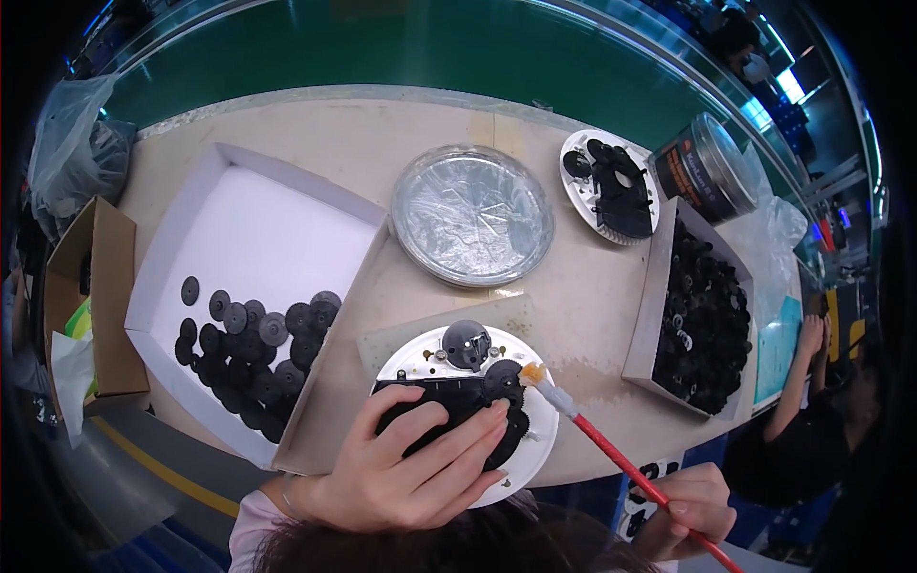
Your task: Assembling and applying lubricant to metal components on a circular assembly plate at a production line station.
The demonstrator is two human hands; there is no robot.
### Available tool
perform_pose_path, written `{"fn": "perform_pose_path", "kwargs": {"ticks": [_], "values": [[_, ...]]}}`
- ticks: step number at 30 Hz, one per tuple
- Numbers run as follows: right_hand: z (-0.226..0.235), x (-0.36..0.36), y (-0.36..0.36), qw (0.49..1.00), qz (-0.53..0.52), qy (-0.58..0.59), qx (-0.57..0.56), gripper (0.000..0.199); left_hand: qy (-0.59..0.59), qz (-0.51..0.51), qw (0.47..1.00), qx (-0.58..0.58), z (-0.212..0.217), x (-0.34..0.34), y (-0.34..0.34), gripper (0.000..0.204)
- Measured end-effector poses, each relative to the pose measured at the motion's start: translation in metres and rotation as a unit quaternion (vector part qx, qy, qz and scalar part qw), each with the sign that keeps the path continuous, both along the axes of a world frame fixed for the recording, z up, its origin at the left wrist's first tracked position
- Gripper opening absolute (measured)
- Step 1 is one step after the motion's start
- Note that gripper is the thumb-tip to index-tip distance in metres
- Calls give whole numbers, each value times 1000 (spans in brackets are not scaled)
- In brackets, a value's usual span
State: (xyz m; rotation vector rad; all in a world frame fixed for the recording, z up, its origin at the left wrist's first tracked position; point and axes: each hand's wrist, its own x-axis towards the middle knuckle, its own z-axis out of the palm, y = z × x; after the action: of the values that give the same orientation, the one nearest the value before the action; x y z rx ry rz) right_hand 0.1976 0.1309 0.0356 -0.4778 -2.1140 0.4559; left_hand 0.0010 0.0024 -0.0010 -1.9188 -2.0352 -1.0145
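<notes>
My left hand (406,468) is laid over a round white gear assembly (544,420), its fingers gripping the black housing and holding the piece near the table's front edge. Several black gears (501,380) sit on the assembly's white base. In my right hand (693,511) is a brush with a red handle (621,460), its fingers closed around the shaft. The brush's tip, smeared with yellowish grease, touches or hovers at the edge of a black gear at the assembly's right side; contact cannot be made out. A flat pale board (516,310) lies partly under the assembly.
A white box (277,205) of loose black gears stands left. A round shiny lid-like disc (473,215) is mid-table. At right are a second white gear assembly (575,199), a dark can (702,172) and a box (651,325) of small black parts. Another person's hands (812,334) show far right.
</notes>
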Motion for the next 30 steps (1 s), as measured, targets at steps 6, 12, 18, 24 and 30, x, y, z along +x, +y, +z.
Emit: {"fn": "perform_pose_path", "kwargs": {"ticks": [6, 12, 18, 24, 30], "values": [[29, 24, 19, 955, 284, -80, -12, 17, -3, 1, 1000, -2, 2, 1, 0, 23], [21, 4, 26, 952, 302, -49, 10, 13, -4, 10, 1000, -12, 0, -1, -2, 24], [21, 27, 25, 948, 316, 3, -36, 15, -6, 0, 1000, -6, 3, 1, 1, 25], [21, 28, 31, 948, 308, -56, -60, 19, -9, 8, 1000, -10, 0, -3, -3, 25], [23, 29, 36, 945, 318, -37, -62, 22, -7, 1, 1000, -12, 3, 0, 0, 25]]}}
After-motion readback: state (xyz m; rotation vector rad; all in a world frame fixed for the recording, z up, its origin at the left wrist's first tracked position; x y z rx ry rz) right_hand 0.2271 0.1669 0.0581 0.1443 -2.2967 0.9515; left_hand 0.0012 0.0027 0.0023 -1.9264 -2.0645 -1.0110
